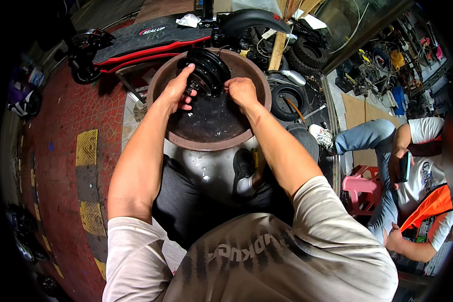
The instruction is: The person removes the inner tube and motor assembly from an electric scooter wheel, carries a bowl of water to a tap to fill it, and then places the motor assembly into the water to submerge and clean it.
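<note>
A black, ridged wheel hub (206, 71) is held tilted over the far part of a round brown basin (211, 145). My left hand (177, 89) grips the hub from its left side, thumb up along the outer ridge and fingers beneath. At the hub's right edge, my right hand (241, 92) is closed, its fingertips pressed together against or just beside the rim. What those fingers pinch is hidden. Dark, wet-looking liquid (206, 126) lies in the basin below the hub.
Behind the basin stands an electric scooter (156, 38) with a black deck and red trim. Tyres (289, 102) and tools lie to the right. A seated person (423, 171) holding a phone (405, 166) is at the right, beside a pink stool (361, 189). Red paving (60, 166) spreads left.
</note>
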The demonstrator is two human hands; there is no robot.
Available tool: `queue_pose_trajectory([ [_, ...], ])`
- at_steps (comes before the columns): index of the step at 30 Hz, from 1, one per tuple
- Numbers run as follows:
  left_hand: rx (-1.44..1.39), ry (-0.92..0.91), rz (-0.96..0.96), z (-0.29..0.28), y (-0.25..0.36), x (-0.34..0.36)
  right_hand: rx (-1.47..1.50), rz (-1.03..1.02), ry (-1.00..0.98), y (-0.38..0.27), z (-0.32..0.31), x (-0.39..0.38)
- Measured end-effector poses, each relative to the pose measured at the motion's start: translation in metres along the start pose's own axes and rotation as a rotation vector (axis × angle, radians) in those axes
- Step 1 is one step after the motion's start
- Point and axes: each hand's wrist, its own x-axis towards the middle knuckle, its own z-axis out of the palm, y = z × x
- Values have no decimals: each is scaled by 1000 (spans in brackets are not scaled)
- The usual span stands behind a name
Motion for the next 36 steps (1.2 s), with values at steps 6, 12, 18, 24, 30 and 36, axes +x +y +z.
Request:
queue_pose_trajectory([
  [6,16,-1,6,2,2,-7,-623,194,-118,-19,-17,5],
  [12,24,-21,11,-2,2,-4,294,793,-732,-28,-16,9],
  [18,79,23,15,-2,-2,-7,447,452,-610,-121,-20,9],
  [24,92,2,15,-3,1,-6,-237,-19,-556,-188,38,19],
  [30,95,-8,6,-2,3,-6,-1034,-454,-454,-188,70,35],
  [36,91,8,34,-8,-9,6,-1245,-498,-391,-180,68,7],
])
